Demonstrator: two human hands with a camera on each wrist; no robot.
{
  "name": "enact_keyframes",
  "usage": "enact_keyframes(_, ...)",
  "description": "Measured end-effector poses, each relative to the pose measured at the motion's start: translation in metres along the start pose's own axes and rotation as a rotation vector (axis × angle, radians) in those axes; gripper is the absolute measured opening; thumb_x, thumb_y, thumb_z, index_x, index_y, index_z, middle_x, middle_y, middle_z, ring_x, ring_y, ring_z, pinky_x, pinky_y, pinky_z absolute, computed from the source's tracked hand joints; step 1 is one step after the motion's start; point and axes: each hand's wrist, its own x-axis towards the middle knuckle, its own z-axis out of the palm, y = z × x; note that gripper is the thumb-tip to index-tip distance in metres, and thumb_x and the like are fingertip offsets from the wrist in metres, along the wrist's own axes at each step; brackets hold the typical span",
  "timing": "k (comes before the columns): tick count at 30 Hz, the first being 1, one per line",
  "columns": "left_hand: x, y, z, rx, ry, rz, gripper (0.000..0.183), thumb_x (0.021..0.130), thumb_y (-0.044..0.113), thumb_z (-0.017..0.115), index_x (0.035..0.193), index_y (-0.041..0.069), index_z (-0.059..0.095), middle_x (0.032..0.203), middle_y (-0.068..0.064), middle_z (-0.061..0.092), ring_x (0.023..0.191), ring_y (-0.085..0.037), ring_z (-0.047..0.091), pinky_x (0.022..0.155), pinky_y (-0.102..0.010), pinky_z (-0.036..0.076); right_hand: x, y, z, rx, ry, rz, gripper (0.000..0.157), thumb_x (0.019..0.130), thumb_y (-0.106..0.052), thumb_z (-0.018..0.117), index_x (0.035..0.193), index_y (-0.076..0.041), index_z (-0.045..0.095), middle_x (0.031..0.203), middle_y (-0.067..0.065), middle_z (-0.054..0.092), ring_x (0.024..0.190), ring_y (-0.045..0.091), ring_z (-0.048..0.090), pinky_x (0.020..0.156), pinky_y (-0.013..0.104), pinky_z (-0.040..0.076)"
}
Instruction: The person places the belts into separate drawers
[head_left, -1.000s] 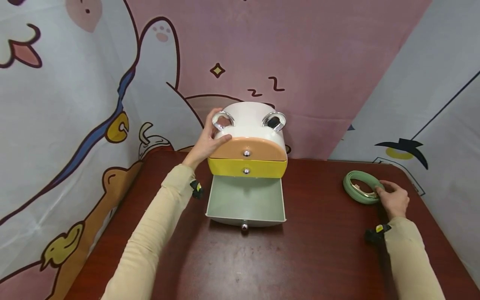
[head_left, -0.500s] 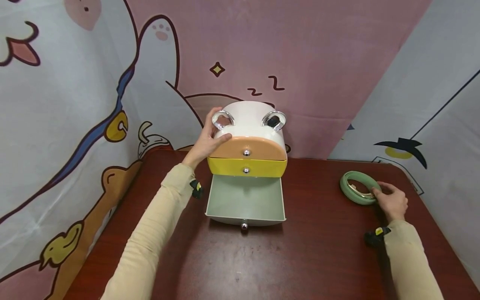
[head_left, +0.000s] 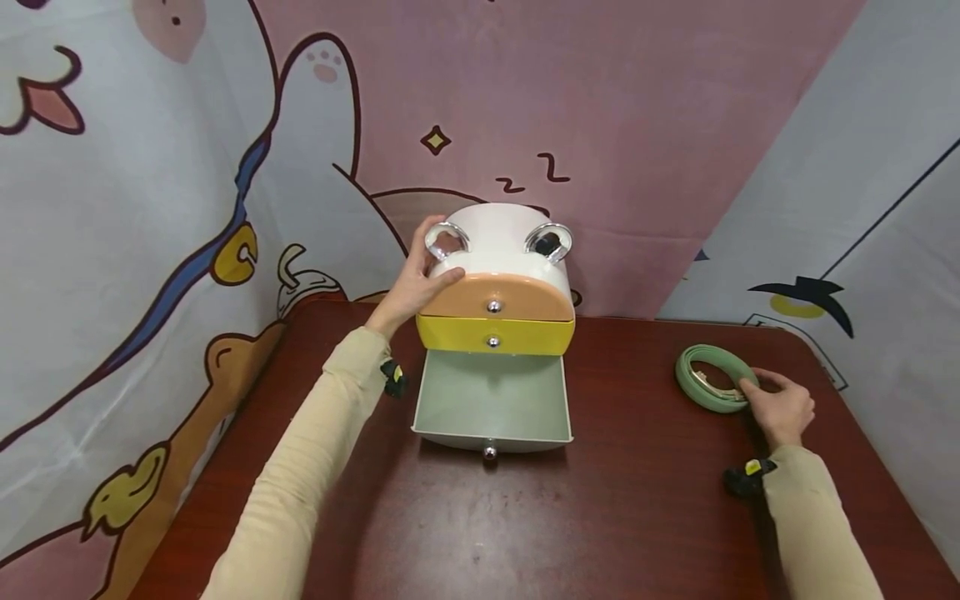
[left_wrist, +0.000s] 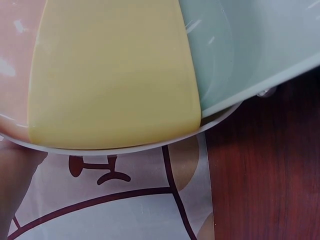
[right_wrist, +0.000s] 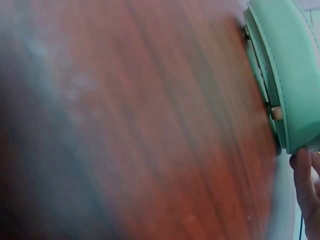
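Observation:
A small white drawer cabinet with two silver ring-shaped ears stands at the back middle of the table. Its orange drawer and yellow drawer are closed, while the pale green bottom drawer is pulled out and holds nothing. My left hand grips the cabinet's upper left side, thumb at the front edge and fingers partly hidden behind. At the right, a coiled green belt with gold-coloured metal parts is pinched at its near right side by my right hand. The right wrist view shows the belt's stitched edge.
The dark red-brown table has its back edge against a cartoon-printed cloth, which also hangs along both sides. The open drawer's round silver knob sticks out toward the front.
The right hand and the coiled belt have shifted a little to the left. The left hand, cabinet and open drawer stay as they were.

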Motion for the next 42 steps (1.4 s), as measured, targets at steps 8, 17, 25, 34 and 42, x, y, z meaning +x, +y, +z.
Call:
enact_keyframes(8, 0.0, 0.0, 0.0, -0.007, -0.005, -0.001, 0.086, 0.088, 0.023, 0.073, 0.149, 0.01, 0.014, 0.142, -0.019, 0.038, 0.133, -0.045, 0.03, 0.108, -0.044, 0.026, -0.006, -0.006, 0.003, 0.03, 0.07, -0.041, 0.046, 0.089, -0.027, 0.065, 0.124, 0.003, 0.063, 0.119, 0.03, 0.058, 0.117, 0.042, 0.043, 0.106, 0.055, 0.016)
enact_keyframes(17, -0.001, 0.0, -0.001, 0.002, 0.005, -0.01, 0.082, 0.089, 0.016, 0.071, 0.149, 0.012, 0.015, 0.144, -0.017, 0.036, 0.134, -0.044, 0.028, 0.109, -0.047, 0.024, -0.009, -0.015, 0.009, 0.029, 0.109, -0.085, 0.042, 0.087, -0.026, 0.067, 0.118, 0.003, 0.067, 0.104, 0.026, 0.064, 0.108, 0.039, 0.048, 0.1, 0.056, 0.022)
enact_keyframes(25, -0.002, 0.002, 0.0, 0.032, 0.002, -0.039, 0.079, 0.091, 0.005, 0.067, 0.149, 0.013, 0.014, 0.145, -0.018, 0.035, 0.132, -0.031, 0.035, 0.108, -0.042, 0.027, -0.013, -0.024, 0.009, 0.064, 0.127, -0.063, 0.042, 0.086, -0.027, 0.067, 0.118, 0.002, 0.068, 0.111, 0.025, 0.061, 0.111, 0.039, 0.047, 0.102, 0.054, 0.022)
enact_keyframes(34, -0.002, 0.003, -0.001, 0.04, -0.003, -0.033, 0.079, 0.09, 0.009, 0.068, 0.148, 0.013, 0.014, 0.147, -0.019, 0.032, 0.137, -0.034, 0.03, 0.11, -0.046, 0.022, -0.018, -0.037, 0.011, 0.083, 0.11, -0.052, 0.043, 0.085, -0.03, 0.071, 0.117, -0.002, 0.069, 0.075, -0.019, 0.055, 0.096, 0.025, 0.051, 0.096, 0.046, 0.03)
enact_keyframes(42, -0.002, 0.005, -0.001, 0.065, 0.002, -0.054, 0.083, 0.089, 0.021, 0.072, 0.149, 0.015, 0.015, 0.15, -0.015, 0.03, 0.139, -0.03, 0.027, 0.111, -0.05, 0.019, -0.029, -0.049, 0.019, 0.142, 0.146, -0.096, 0.035, 0.083, -0.023, 0.072, 0.112, -0.003, 0.072, 0.066, -0.02, 0.055, 0.064, 0.002, 0.049, 0.064, 0.02, 0.035)
